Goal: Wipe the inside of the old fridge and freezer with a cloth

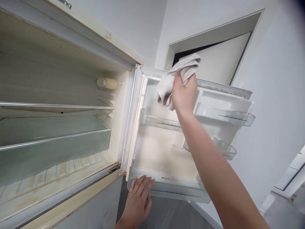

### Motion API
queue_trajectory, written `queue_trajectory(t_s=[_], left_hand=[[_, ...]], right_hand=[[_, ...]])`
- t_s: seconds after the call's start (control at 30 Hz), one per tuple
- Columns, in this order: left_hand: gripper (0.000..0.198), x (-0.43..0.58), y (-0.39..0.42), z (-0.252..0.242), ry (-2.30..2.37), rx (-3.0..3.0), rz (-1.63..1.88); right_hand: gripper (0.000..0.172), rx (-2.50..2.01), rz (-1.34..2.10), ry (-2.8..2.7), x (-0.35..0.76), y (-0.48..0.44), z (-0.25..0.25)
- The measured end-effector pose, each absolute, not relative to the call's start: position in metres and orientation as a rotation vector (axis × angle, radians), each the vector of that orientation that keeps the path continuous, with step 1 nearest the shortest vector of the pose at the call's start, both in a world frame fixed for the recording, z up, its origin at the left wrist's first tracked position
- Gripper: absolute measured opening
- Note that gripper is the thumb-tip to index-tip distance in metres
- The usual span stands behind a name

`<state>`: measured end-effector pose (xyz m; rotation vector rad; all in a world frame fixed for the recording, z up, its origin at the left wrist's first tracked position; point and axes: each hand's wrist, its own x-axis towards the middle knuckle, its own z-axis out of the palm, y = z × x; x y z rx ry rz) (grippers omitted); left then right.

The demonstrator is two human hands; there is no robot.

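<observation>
A grey cloth is clenched in the right hand against the top of the open fridge door. Soft and light, it is judged best gripped mid-bundle. The left hand is spread on the bottom shelf.

Soft matt cloth; glossy plastic door shelves.

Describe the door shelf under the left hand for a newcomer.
Open fridge door, right of the cabinet. At its foot runs a clear plastic shelf, left hand resting on its left corner. It alone spans the door's full width; the others sit higher.
</observation>
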<state>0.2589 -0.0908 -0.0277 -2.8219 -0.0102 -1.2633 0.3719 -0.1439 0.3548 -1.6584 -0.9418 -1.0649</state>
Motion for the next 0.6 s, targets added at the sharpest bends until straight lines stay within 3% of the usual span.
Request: queue_trajectory(t_s=[0.13,0.27,0.4,0.6], left_hand=[[0.064,0.258,-0.089,-0.027,-0.007,-2.804,-1.239],[0.062,0.257,-0.089,-0.026,0.014,-2.817,-1.235],[0.061,0.259,-0.090,-0.028,-0.015,-2.815,-1.301],[0.062,0.259,-0.089,-0.027,-0.035,-2.811,-1.254]], right_hand=[[0.053,-1.749,-1.291,-1.355,0.375,-0.121,0.354],[0.064,-1.884,-1.160,-1.589,0.386,-0.106,0.352],[0.059,-1.909,-1.074,-1.625,0.397,-0.130,0.355],[0.061,-2.082,-1.661,-1.483,0.429,-0.171,0.354]])
